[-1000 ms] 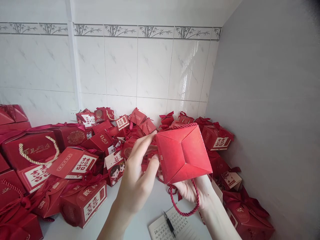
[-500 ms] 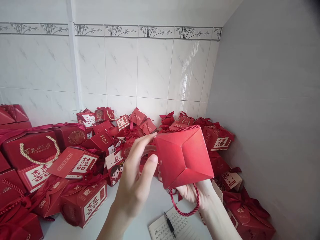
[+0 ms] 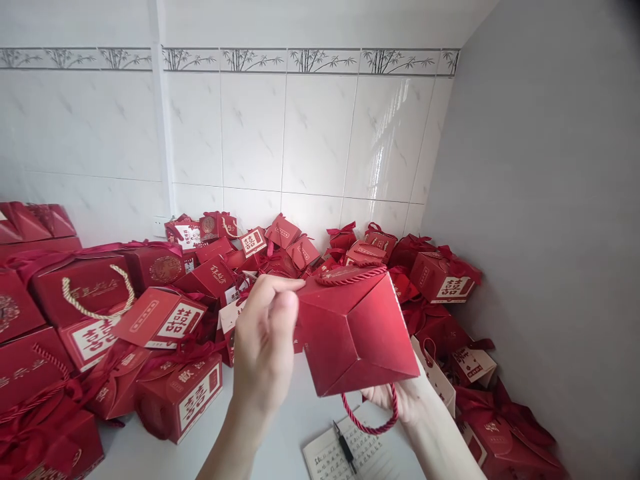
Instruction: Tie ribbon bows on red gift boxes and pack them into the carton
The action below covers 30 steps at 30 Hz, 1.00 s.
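A red cardboard gift box (image 3: 357, 340) is held up in front of me, tilted so that its base with folded flaps faces me. One twisted red cord handle (image 3: 373, 425) hangs below it and another lies along its top edge. My right hand (image 3: 395, 400) supports the box from behind and below, its fingers mostly hidden by it. My left hand (image 3: 265, 340) is at the box's left side, fingers curled, the index fingertip at the upper left corner and the thumb close beside it. Its other fingertips are hidden.
Red gift boxes with ribbons (image 3: 177, 393) are piled at the left, along the tiled wall (image 3: 315, 133) and at the right by the grey wall (image 3: 540, 200). Below my hands, a notebook (image 3: 325, 460) with handwriting lies on the white table (image 3: 280, 413), a black pen (image 3: 344, 445) across it.
The box has tipped and shifted slightly down and left. My left thumb and index finger have drawn closer together at its left side. The view has turned slightly left.
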### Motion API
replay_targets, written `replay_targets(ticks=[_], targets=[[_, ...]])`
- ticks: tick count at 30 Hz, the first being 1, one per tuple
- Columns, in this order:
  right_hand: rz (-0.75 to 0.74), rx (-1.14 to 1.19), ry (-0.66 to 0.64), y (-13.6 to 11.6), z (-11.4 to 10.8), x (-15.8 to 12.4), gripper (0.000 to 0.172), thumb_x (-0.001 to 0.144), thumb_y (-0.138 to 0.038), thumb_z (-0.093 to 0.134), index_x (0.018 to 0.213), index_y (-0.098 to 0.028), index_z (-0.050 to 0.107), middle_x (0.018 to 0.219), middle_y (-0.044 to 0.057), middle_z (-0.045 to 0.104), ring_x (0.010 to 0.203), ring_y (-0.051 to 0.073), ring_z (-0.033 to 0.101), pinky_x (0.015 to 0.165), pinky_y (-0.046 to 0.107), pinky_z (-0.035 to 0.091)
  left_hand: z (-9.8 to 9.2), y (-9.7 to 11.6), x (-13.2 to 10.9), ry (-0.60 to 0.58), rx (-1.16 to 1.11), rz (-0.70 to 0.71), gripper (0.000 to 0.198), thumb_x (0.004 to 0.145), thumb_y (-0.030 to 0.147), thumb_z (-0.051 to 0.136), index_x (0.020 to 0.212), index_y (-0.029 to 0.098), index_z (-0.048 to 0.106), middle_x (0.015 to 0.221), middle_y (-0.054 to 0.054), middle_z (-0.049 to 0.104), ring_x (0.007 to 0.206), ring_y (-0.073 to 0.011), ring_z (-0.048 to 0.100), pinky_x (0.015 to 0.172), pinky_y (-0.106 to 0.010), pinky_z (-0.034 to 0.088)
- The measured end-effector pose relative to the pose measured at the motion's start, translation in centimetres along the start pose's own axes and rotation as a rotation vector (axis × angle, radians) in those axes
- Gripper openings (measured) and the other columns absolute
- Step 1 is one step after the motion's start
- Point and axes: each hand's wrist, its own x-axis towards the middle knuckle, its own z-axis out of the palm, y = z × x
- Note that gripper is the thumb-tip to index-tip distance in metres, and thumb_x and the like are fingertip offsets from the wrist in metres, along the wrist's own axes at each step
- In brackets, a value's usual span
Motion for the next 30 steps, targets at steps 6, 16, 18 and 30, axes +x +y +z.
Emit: replay_targets(ticks=[6, 16, 18, 30], targets=[[-0.027, -0.016, 0.007, -0.05, -0.07, 0.06, 0.048, 0.072, -0.063, 0.059, 0.082, -0.017, 0.068, 0.062, 0.006, 0.068, 0.060, 0.019, 0.066, 0.059, 0.031, 0.058, 0.31, 0.02, -0.05, -0.022, 0.020, 0.050, 0.018, 0.073, 0.035, 0.064, 0.081, 0.020, 0.057, 0.086, -0.001, 0.063, 0.082, -0.0155, 0.061, 0.066, -0.022, 0.049], [0.001, -0.036, -0.016, 0.05, -0.22, 0.20, 0.051, 0.076, -0.066, 0.051, 0.079, -0.018, 0.068, 0.058, 0.005, 0.067, 0.056, 0.018, 0.066, 0.054, 0.029, 0.057, 0.19, -0.30, 0.10, -0.035, -0.116, 0.045, 0.025, 0.080, 0.044, 0.053, 0.081, 0.019, 0.058, 0.088, -0.002, 0.061, 0.088, -0.0177, 0.059, 0.068, -0.024, 0.048], [0.001, -0.026, 0.009, 0.09, -0.22, 0.12, 0.050, 0.076, -0.065, 0.052, 0.081, -0.018, 0.068, 0.059, 0.005, 0.068, 0.057, 0.019, 0.066, 0.055, 0.030, 0.057, 0.22, -0.19, 0.11, -0.028, -0.093, 0.059, 0.020, 0.074, 0.039, 0.062, 0.079, 0.020, 0.056, 0.086, -0.001, 0.060, 0.087, -0.0167, 0.058, 0.067, -0.022, 0.048], [-0.043, 0.014, -0.071, 0.06, 0.54, 0.40, 0.052, 0.077, -0.060, 0.055, 0.099, -0.014, 0.064, 0.079, 0.009, 0.071, 0.077, 0.021, 0.069, 0.070, 0.034, 0.059, 0.61, 0.02, -0.27, -0.095, -0.085, -0.029, 0.038, 0.067, 0.041, 0.068, 0.096, 0.020, 0.054, 0.094, -0.004, 0.061, 0.088, -0.0196, 0.059, 0.075, -0.029, 0.049]])
